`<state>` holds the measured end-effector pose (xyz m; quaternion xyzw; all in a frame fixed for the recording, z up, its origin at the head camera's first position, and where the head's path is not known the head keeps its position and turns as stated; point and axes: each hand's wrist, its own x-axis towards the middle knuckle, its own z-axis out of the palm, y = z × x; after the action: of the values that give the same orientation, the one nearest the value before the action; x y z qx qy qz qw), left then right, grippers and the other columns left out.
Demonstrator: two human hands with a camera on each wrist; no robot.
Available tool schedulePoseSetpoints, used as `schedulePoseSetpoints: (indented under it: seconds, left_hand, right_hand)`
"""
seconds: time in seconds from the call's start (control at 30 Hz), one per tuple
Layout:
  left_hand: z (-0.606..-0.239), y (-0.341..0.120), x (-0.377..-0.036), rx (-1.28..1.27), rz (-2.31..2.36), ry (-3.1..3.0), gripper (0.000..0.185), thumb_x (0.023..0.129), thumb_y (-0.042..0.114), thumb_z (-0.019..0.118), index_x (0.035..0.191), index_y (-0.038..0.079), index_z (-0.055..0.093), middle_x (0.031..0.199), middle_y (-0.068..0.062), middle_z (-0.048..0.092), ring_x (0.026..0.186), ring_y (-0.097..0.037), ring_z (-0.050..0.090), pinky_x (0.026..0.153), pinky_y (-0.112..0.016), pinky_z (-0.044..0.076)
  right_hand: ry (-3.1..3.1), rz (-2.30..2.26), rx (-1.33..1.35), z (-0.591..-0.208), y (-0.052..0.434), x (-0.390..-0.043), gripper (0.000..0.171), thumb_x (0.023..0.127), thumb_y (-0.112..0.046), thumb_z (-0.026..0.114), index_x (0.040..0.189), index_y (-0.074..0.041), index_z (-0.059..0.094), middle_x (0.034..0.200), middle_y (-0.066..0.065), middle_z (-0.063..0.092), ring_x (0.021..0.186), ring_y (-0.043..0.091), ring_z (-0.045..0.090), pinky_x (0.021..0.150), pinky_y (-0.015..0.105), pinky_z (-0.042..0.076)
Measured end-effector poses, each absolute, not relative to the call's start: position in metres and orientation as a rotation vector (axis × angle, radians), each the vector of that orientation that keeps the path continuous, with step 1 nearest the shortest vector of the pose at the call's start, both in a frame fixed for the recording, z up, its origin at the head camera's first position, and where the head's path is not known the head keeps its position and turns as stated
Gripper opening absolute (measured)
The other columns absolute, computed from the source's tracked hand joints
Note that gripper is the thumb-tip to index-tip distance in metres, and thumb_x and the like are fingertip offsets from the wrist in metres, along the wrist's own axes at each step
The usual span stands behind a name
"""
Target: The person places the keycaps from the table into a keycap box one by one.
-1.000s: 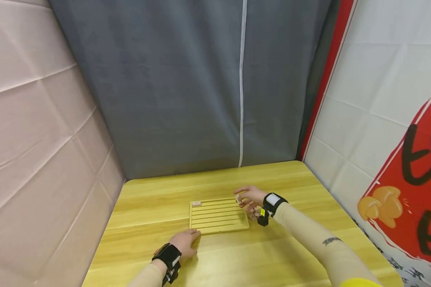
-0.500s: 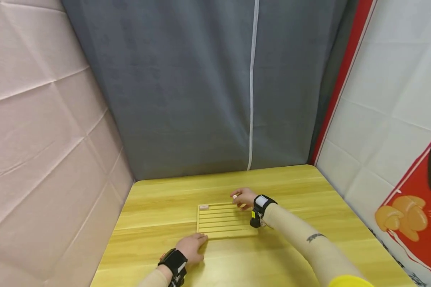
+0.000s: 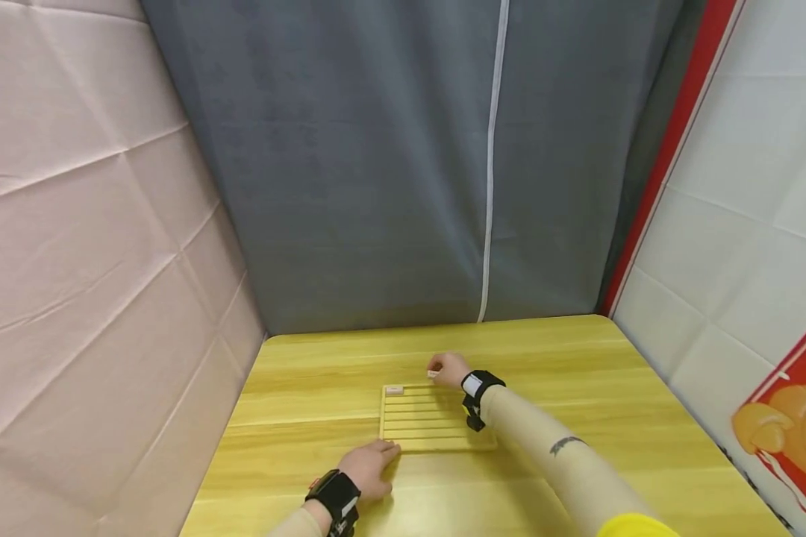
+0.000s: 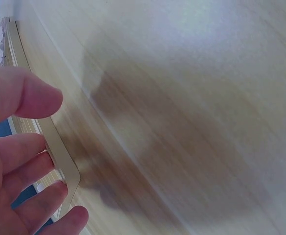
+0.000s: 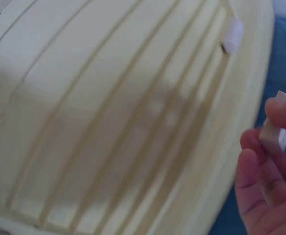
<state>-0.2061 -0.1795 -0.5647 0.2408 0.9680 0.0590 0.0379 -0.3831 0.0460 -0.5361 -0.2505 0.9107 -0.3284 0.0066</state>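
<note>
A flat, light wooden board with parallel grooves [image 3: 436,445] lies on the table. In its far left corner, a small pale block [image 3: 394,390] sits in the topmost groove; the right wrist view also shows this block [image 5: 232,35] there. My left hand [image 3: 368,468] rests at the board's near left corner, its fingertips touching the edge, thumb held apart. Over the board's far edge, my right hand [image 3: 448,369] pinches another small pale block [image 5: 274,136] between thumb and fingers. The right forearm and wrist cover the board's right part.
The yellow wood-grain table [image 3: 322,380] extends around the board. A grey curtain [image 3: 376,186] hangs behind it. Pale cloth walls [image 3: 107,298] stand at both sides, the right one carrying a red printed panel [image 3: 799,410].
My right hand has moved left along the board's far edge with the pinched block. The left hand stays at the board's corner. The head view has shifted, and the loose pieces at right are now hidden.
</note>
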Motion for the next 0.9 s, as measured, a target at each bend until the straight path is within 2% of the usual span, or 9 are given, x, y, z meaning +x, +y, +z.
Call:
schedulePoseSetpoints:
  seconds: [0.2, 0.43, 0.73, 0.9]
  left_hand:
    - [-0.574, -0.180, -0.209, 0.723, 0.174, 2.964, 0.065, 0.073, 0.029, 0.073, 0.135, 0.016, 0.059, 0.133, -0.002, 0.058, 0.122, -0.024, 0.054, 0.097, -0.038, 0.047]
    - [-0.570, -0.180, -0.210, 0.713, 0.188, 2.952, 0.064, 0.074, 0.030, 0.073, 0.135, 0.016, 0.059, 0.134, -0.002, 0.057, 0.123, -0.026, 0.054, 0.097, -0.039, 0.047]
    - [-0.570, -0.176, -0.208, 0.721, 0.183, 2.976, 0.064, 0.074, 0.030, 0.073, 0.135, 0.015, 0.059, 0.133, -0.002, 0.058, 0.122, -0.024, 0.054, 0.097, -0.037, 0.048]
    - [-0.573, -0.173, -0.205, 0.702, 0.203, 2.966, 0.064, 0.073, 0.029, 0.074, 0.134, 0.016, 0.060, 0.133, -0.001, 0.058, 0.122, -0.022, 0.054, 0.097, -0.036, 0.047]
  right_hand:
    - [2.980, -0.872, -0.878, -0.551, 0.032, -0.377, 0.010, 0.079, -0.005, 0.078, 0.088, -0.004, 0.073, 0.076, 0.003, 0.063, 0.068, 0.017, 0.055, 0.062, 0.032, 0.048]
    - [3.047, -0.741, -0.721, -0.565, 0.023, -0.376, 0.010, 0.082, -0.019, 0.078, 0.084, -0.010, 0.072, 0.075, -0.002, 0.062, 0.066, 0.013, 0.055, 0.062, 0.031, 0.049]
    - [3.138, -0.580, -0.646, -0.573, 0.022, -0.370, 0.005, 0.081, -0.018, 0.078, 0.082, -0.016, 0.072, 0.079, -0.002, 0.064, 0.071, 0.016, 0.062, 0.060, 0.034, 0.053]
    - [3.162, -0.556, -0.653, -0.578, 0.024, -0.367, 0.006, 0.081, -0.016, 0.077, 0.081, -0.015, 0.072, 0.077, -0.002, 0.065, 0.069, 0.016, 0.063, 0.058, 0.035, 0.053]
